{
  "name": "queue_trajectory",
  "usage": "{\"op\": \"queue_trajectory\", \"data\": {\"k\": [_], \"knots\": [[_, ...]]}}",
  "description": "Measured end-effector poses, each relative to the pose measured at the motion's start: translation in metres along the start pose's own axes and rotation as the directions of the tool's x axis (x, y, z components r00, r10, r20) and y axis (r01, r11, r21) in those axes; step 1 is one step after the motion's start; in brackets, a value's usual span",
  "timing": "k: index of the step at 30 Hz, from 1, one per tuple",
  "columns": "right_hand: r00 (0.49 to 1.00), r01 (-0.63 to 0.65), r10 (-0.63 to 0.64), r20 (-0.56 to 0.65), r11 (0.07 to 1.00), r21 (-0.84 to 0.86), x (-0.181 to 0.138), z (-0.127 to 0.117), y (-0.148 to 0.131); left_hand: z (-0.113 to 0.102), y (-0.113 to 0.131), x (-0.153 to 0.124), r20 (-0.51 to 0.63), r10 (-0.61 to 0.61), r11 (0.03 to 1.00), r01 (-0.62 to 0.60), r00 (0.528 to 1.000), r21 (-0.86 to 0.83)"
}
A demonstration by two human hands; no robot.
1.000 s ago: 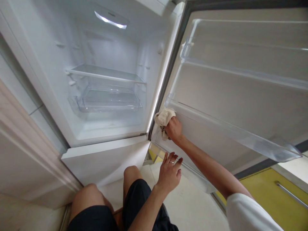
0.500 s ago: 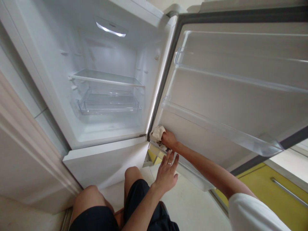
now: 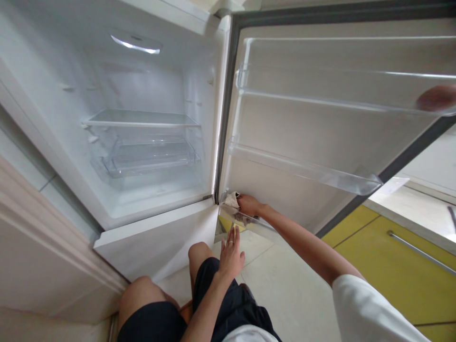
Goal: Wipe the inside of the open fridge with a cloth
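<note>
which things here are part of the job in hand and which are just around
In use:
pale cloth, in the right hand's grip
bottom door bin, where the cloth is
left hand, open, near that bin

Just around:
fridge shelf
clear tray below it
yellow cabinet

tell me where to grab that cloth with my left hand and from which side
Probably by the pale bunched end of the cloth, on the hinge side, coming from above: it sticks out beyond the right hand and above the rim of the clear door bin, whose wall fronts the darker lower part.
</note>
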State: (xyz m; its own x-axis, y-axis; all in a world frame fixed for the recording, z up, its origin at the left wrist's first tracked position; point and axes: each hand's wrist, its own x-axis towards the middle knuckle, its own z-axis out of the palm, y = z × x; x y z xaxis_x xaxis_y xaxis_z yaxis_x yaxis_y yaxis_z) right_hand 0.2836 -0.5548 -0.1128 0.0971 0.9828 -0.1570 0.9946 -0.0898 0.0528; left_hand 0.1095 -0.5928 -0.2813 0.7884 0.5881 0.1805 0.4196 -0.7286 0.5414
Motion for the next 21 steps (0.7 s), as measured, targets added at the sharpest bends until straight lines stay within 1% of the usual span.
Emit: {"op": "queue_trajectory", "data": {"k": [2,4,6,7,9,12,13,15,16,17,18,19,20,21], "knots": [[0.999,-0.029,0.028,0.030,0.999,0.021,-0.010,-0.002,0.005,-0.006,-0.003,0.002,-0.124,-0.028,0.997,0.019,0.992,-0.076],[0.996,-0.069,0.067,0.053,0.997,0.040,-0.025,-0.002,0.011,-0.018,-0.001,0.005,-0.283,0.007,0.991,-0.044,0.959,-0.124],[0.992,-0.117,0.114,0.061,0.992,0.053,-0.043,-0.001,0.019,-0.032,0.006,0.009,-0.384,0.071,0.986,-0.123,0.920,-0.113],[0.988,-0.142,0.138,0.062,0.988,0.058,-0.053,0.000,0.024,-0.037,0.010,0.011,-0.402,0.101,0.984,-0.150,0.910,-0.092],[0.981,-0.185,0.180,0.072,0.981,0.066,-0.075,0.001,0.034,-0.044,0.017,0.016,-0.391,0.144,0.983,-0.178,0.909,-0.052],[0.969,-0.243,0.238,0.058,0.964,0.107,-0.111,0.001,0.050,-0.040,0.021,0.021,-0.324,0.161,0.983,-0.181,0.932,-0.033],[0.964,-0.265,0.265,0.024,0.954,0.138,-0.124,0.002,0.056,-0.036,0.021,0.022,-0.304,0.155,0.984,-0.174,0.940,-0.036],[0.936,-0.301,0.333,-0.112,0.924,0.234,-0.150,0.005,0.066,-0.029,0.022,0.023,-0.287,0.128,0.987,-0.150,0.949,-0.055],[0.901,-0.312,0.380,-0.208,0.902,0.297,-0.164,0.008,0.071,-0.027,0.024,0.022,-0.292,0.109,0.988,-0.137,0.950,-0.077],[0.846,-0.314,0.435,-0.309,0.875,0.369,-0.176,0.011,0.075,-0.027,0.027,0.022,-0.304,0.085,0.986,-0.124,0.949,-0.111],[0.770,-0.306,0.496,-0.401,0.839,0.449,-0.188,0.015,0.078,-0.028,0.031,0.021,-0.322,0.058,0.981,-0.114,0.945,-0.158],[0.680,-0.287,0.560,-0.473,0.797,0.532,-0.199,0.020,0.080,-0.030,0.038,0.019,-0.341,0.031,0.970,-0.110,0.940,-0.216],[0.585,-0.258,0.624,-0.518,0.749,0.611,-0.209,0.024,0.081,-0.033,0.047,0.017,-0.360,0.009,0.952,-0.118,0.933,-0.281],[0.497,-0.225,0.682,-0.537,0.698,0.679,-0.216,0.027,0.080,-0.037,0.058,0.014,-0.375,-0.002,0.926,-0.139,0.927,-0.350]]}}
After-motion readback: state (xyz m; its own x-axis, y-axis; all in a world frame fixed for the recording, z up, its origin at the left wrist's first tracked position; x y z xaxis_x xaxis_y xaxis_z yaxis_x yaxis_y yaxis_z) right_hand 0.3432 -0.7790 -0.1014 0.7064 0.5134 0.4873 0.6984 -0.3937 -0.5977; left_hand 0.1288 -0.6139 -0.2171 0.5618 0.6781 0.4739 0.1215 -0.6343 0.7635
